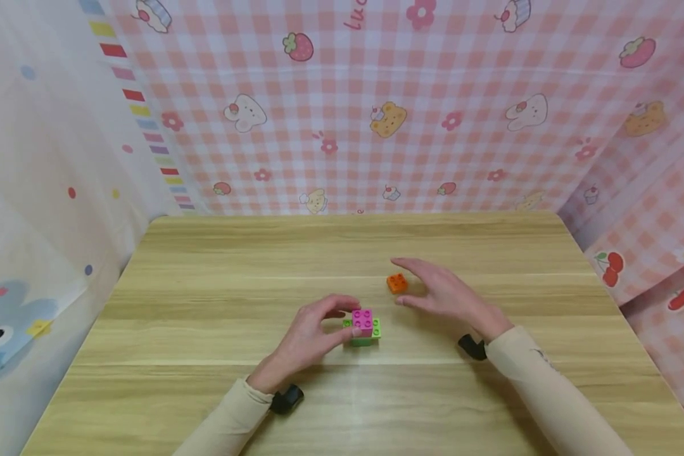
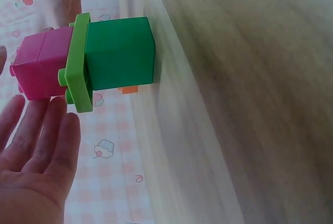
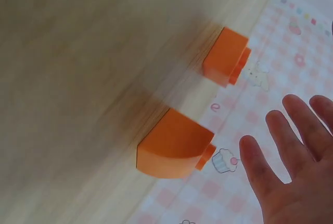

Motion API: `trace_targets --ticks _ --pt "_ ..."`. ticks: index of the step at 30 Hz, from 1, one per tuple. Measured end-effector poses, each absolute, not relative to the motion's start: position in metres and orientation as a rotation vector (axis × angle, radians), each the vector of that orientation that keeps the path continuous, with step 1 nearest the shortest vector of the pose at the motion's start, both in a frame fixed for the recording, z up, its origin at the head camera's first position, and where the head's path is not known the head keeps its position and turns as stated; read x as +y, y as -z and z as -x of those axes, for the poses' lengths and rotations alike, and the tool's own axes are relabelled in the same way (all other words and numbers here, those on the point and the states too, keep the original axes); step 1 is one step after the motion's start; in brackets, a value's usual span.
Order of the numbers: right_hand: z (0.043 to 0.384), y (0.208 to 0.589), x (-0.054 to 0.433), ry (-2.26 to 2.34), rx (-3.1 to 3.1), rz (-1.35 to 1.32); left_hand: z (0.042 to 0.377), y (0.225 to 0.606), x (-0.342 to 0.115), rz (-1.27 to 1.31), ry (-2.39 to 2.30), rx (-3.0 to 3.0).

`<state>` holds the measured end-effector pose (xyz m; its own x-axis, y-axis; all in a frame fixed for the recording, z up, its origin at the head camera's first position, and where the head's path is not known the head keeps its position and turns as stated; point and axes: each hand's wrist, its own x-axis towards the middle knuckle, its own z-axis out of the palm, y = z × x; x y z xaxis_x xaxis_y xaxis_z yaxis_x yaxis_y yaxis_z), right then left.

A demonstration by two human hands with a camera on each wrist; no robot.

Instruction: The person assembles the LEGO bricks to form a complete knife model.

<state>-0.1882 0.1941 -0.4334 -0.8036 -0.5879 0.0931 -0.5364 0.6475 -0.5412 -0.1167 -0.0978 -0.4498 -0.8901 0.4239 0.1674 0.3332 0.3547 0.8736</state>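
Observation:
A small stack of toy building bricks stands on the table near its middle: a green block (image 2: 120, 52) below, a lime plate (image 2: 78, 67) across it, and pink bricks (image 1: 362, 322) on top. My left hand (image 1: 313, 332) pinches the pink bricks from the left, thumb at the front and index finger behind. Its other fingers (image 2: 39, 146) stretch out beside them. Farther back sits an orange brick (image 1: 397, 283); the right wrist view shows a curved orange brick (image 3: 171, 146) and a smaller orange brick (image 3: 226, 57). My right hand (image 1: 441, 291) is spread beside the orange, apart from it.
The wooden table (image 1: 234, 253) reaches back to a pink checked cloth (image 1: 353, 126). A white patterned cloth (image 1: 45, 158) hangs at the left. Black wrist cameras (image 1: 287, 400) are strapped under both wrists.

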Motion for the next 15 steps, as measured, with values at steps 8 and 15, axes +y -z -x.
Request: trace_targets --ticks 8,15 --pt "0.202 0.434 0.196 0.778 2.743 0.935 0.118 0.453 -0.097 -0.773 -1.598 2.52" --pt "0.212 0.438 0.196 0.749 2.713 0.916 0.119 0.454 -0.097 -0.781 -1.596 2.527"
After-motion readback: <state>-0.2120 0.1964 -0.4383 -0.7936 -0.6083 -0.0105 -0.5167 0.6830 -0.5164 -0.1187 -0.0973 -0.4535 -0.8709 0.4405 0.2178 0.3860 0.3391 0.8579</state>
